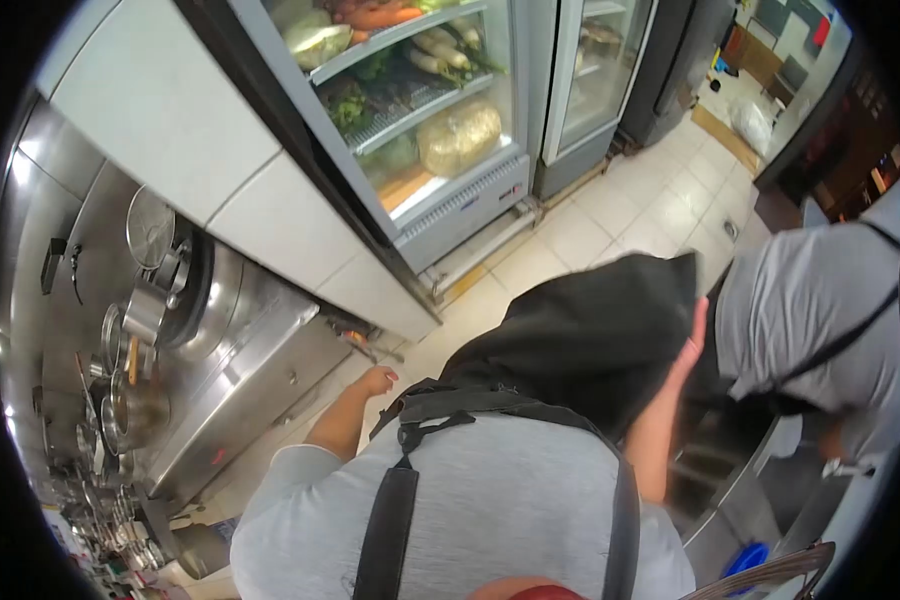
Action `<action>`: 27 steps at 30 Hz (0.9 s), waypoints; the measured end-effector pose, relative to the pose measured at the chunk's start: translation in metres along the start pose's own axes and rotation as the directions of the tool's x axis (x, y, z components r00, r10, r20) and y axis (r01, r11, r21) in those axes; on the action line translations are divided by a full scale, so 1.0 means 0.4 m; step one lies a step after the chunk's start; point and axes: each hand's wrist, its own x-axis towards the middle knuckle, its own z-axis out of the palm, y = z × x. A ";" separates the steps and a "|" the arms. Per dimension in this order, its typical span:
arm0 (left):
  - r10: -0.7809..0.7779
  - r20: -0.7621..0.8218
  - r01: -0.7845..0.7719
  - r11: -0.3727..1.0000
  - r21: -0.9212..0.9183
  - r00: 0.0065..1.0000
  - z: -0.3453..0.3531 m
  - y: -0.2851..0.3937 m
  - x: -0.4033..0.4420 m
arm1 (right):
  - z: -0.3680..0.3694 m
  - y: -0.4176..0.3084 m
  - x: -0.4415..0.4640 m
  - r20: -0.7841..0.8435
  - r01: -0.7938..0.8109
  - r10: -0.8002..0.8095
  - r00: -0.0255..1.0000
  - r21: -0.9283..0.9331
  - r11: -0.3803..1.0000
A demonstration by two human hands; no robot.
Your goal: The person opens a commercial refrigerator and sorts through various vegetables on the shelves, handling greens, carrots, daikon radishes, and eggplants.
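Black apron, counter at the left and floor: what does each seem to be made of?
Black apron: probably fabric, dull-finished, since it drapes in soft folds; a coated cloth is possible.
Counter: likely stainless steel, smooth and shiny, judging by its grey, streaky reflections.
Floor: apparently glazed ceramic tile, pale and glossy, with joint lines and glints.

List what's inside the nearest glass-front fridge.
Inside the fridge: carrot-like orange vegetables, white radish-like roots, leafy greens and a pale bulky bundle low down. Whatever lies behind these is covered; the picture's edge cuts off the top.
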 end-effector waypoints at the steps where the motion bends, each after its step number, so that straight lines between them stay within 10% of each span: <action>1: 0.026 0.007 -0.026 0.997 0.071 1.000 -0.008 0.044 0.052 | 0.049 -0.025 0.031 -0.206 0.184 -0.207 0.956 -0.126 0.975; 6: 0.183 0.243 -0.283 0.826 0.488 0.953 -0.098 0.282 0.311 | 0.037 -0.203 0.139 0.296 0.138 -0.148 0.944 0.056 0.989; 10: 0.348 -0.013 -0.307 0.844 0.439 0.937 -0.210 0.531 0.436 | 0.207 -0.184 0.192 0.633 0.180 -0.273 0.725 0.208 0.961; 20: 0.333 -0.125 -0.285 0.911 0.298 0.935 -0.330 0.812 0.484 | 0.211 -0.375 0.659 0.776 0.035 -0.081 0.625 0.076 0.996; 27: -0.043 -0.467 -0.104 0.953 -0.285 0.883 -0.497 0.864 0.331 | 0.224 -0.477 0.952 0.806 -0.104 0.087 0.585 -0.032 0.994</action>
